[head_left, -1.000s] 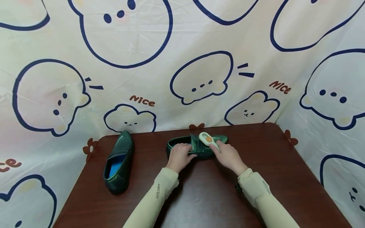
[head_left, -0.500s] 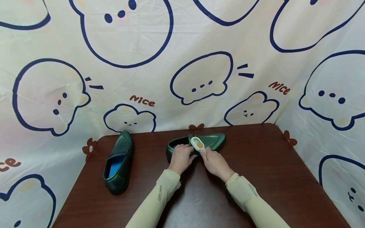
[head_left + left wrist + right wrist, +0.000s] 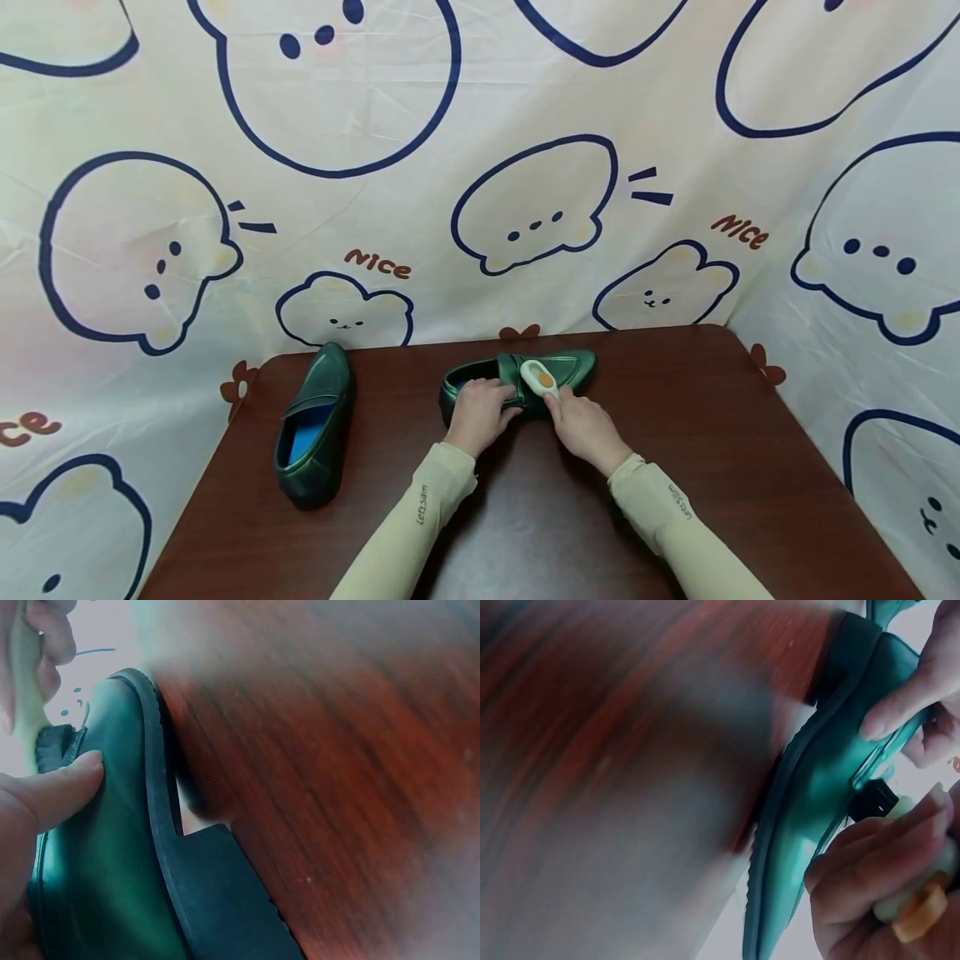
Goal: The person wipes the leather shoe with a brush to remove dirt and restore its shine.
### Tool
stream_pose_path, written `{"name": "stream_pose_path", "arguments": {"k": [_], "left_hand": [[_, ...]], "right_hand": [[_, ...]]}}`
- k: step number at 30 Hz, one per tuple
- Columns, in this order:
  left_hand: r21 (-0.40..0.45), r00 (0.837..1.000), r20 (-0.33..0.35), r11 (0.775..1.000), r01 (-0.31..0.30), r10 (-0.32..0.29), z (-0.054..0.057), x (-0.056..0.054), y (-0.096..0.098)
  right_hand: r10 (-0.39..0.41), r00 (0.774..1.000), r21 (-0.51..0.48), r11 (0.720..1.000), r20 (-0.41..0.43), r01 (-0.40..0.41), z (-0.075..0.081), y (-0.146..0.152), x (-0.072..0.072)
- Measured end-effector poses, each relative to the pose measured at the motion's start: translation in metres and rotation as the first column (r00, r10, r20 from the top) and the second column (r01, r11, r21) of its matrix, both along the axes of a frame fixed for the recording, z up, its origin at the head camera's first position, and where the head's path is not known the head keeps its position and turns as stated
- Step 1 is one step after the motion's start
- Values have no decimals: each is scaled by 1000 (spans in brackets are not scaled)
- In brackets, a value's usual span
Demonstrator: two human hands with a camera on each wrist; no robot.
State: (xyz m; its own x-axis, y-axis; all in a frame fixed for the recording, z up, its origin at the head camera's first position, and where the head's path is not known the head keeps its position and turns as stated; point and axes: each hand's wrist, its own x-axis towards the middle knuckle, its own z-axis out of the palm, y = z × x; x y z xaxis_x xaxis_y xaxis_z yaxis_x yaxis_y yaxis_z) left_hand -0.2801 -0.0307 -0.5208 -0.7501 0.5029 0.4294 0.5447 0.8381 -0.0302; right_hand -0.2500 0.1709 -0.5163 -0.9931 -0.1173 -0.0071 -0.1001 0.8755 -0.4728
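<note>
A green loafer (image 3: 573, 364) lies sideways near the back of the table, toe to the right. My left hand (image 3: 478, 417) grips its opening, thumb (image 3: 71, 787) pressed on the outer side and fingers over the rim. In my right hand (image 3: 588, 427) is a small pale green brush (image 3: 537, 377) with an orange spot on its back. Dark bristles (image 3: 874, 799) of this brush meet the shoe's upper just in front of the strap. Seen from the left wrist, the black sole (image 3: 232, 900) has a raised heel against the wood.
Another green loafer (image 3: 330, 385) with a blue insole stands at the table's left edge, toe pointing back. Behind the brown table (image 3: 675, 383) hangs a pale curtain (image 3: 420, 208) printed with cartoon faces, wrapping round both sides.
The right hand has swept the brush left from the toe to the strap, then a little back to the right. My left hand keeps its hold on the loafer.
</note>
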Motion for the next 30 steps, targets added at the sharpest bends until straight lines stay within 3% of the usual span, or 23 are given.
{"name": "stream_pose_path", "arguments": {"k": [9, 15, 18, 21, 23, 27, 30], "left_hand": [[-25, 1000, 18, 1000, -5, 5, 0, 1, -2], [-20, 999, 42, 1000, 11, -10, 0, 0, -2], [-23, 999, 41, 1000, 14, -13, 0, 0, -1], [-20, 999, 39, 1000, 14, -13, 0, 0, -2], [-13, 999, 39, 1000, 16, -15, -1, 0, -2], [2, 999, 33, 1000, 17, -17, -2, -1, -2], [11, 999, 26, 1000, 19, -20, -2, -1, -1]], "right_hand": [[-106, 993, 87, 990, -50, 110, -2, 50, -13], [-153, 968, 149, 972, -200, 184, 1, 69, -21], [-166, 963, 155, 967, -211, 201, 5, 72, -22], [-118, 983, 84, 988, -140, 131, 11, 67, -20], [-56, 997, -29, 998, -59, 54, 14, 59, -18], [78, 994, -267, 962, 74, -56, 15, 37, -14], [124, 987, -327, 941, 103, -84, 12, 21, -13]]}}
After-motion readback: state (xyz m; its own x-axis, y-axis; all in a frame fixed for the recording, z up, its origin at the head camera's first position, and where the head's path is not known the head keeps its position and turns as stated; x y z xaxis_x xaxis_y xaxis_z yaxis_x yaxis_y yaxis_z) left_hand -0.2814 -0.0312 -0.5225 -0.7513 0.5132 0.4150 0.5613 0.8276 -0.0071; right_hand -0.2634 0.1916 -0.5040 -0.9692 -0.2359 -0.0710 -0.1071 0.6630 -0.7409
